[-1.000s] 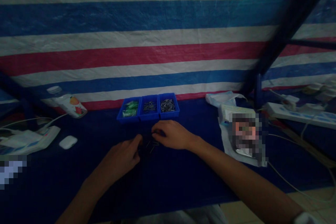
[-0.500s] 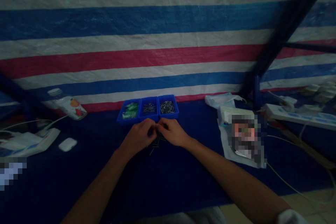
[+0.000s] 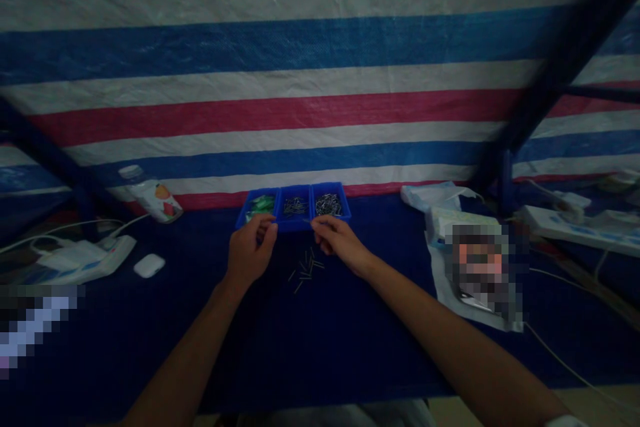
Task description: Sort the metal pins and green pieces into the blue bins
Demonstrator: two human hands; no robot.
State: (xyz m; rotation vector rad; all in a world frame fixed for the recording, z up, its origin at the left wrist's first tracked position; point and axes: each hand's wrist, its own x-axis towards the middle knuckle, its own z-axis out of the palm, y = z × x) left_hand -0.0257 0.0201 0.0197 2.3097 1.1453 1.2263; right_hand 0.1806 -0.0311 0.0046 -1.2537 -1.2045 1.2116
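My left hand (image 3: 251, 247) hovers in front of the left blue bin (image 3: 241, 218), its fingers curled and thumb close to the forefinger; whatever they hold, if anything, is too small to make out. Opposite it, my right hand (image 3: 341, 240) pinches a thin metal pin (image 3: 306, 220), which points left toward the middle bin (image 3: 294, 226). A gap separates the two hands. Between and below them, several loose thin metal pins (image 3: 307, 265) lie scattered on the dark blue table (image 3: 310, 347). Green plastic packets (image 3: 263, 203) fill the left bin. Small metal pieces (image 3: 328, 205) fill the right one.
A bottle (image 3: 156, 198), a white case (image 3: 149, 265) and a power strip (image 3: 107, 259) are at left. On the right are a face mask (image 3: 435, 197), a pack (image 3: 463, 219) on a white sheet, cables and another power strip (image 3: 575, 227). A striped tarp (image 3: 300, 107) hangs behind.
My hands were together above the loose pins; now they are apart, the left moved left and the right moved right. The scattered pins are uncovered. The view has shifted slightly.
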